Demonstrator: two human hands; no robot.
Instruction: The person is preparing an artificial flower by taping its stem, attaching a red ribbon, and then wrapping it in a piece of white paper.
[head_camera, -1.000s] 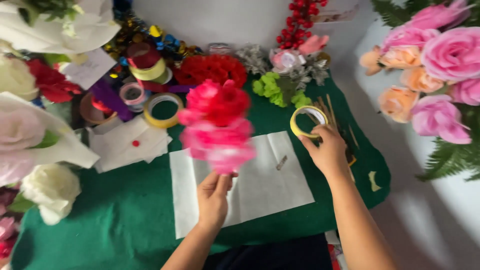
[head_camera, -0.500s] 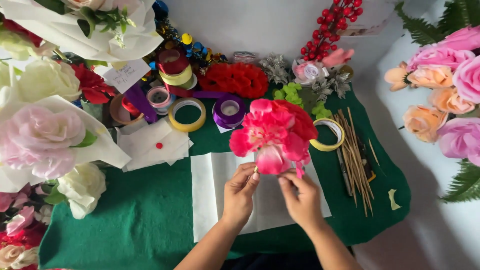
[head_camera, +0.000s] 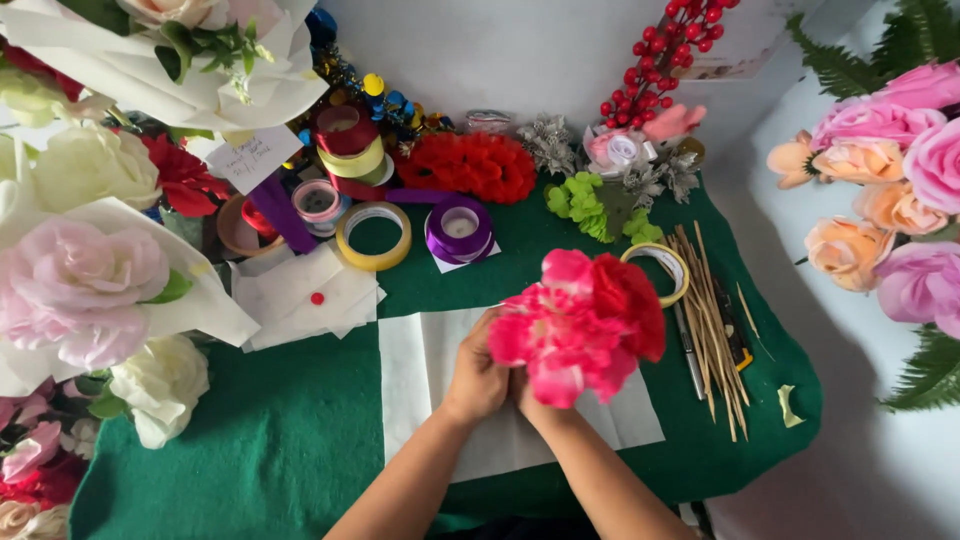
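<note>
Both hands closed on a bunch of pink and red flowers over white paper.

The left hand (head_camera: 478, 378) has its fingers curled together round the base of the pink and red flower bunch (head_camera: 583, 322), and the right hand (head_camera: 532, 400), mostly hidden under the blooms, grips the same base, the two hands touching. The bunch is held above a white paper sheet (head_camera: 420, 380) that lies on the green felt cloth (head_camera: 270, 440). Just right of the blooms lie a bundle of wooden skewers (head_camera: 712, 310) and a roll of yellowish tape (head_camera: 662, 265). Further back stand a purple ribbon spool (head_camera: 459, 227), a larger tape ring (head_camera: 373, 236) and a red artificial flower cluster (head_camera: 470, 165). A white-wrapped bouquet with a pale pink rose (head_camera: 85, 275) fills the left edge; pink and peach roses (head_camera: 890, 190) crowd the right.
</note>
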